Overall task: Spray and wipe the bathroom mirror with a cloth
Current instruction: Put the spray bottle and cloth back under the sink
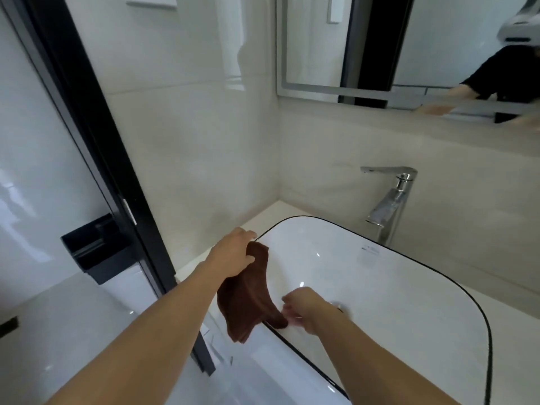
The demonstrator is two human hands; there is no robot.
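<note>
Where it hangs from the left hand point(233, 252), the brown cloth point(248, 296) droops in loose folds over the near-left rim of the basin point(409, 302), so it reads as soft, light and limp. It looks dry, though dampness cannot be told. Left hand: fingers curled over the cloth's top edge, gripping it. Right hand point(306, 309): low and to the right of the left hand, fingers at the cloth's bottom corner, blurred; whether they pinch it or only touch it I cannot tell.

Handling, as a judgement: nothing fragile or slippery here; it will flop and bunch unless folded into a pad. Best taken at two corners to spread it, or gathered in one palm for wiping.

No spray bottle shows anywhere in view.

Outward: the basin is white, glossy and black-edged, sitting on a pale table point(263, 217). A chrome tap point(391, 200) stands beyond the right hand, well apart from it. The mirror point(365, 48) hangs on the wall above and beyond both hands, out of present reach of the cloth. Tiled glossy walls; black door frame point(96, 141) left of the left hand; a black holder point(96, 247) lower down.
</note>
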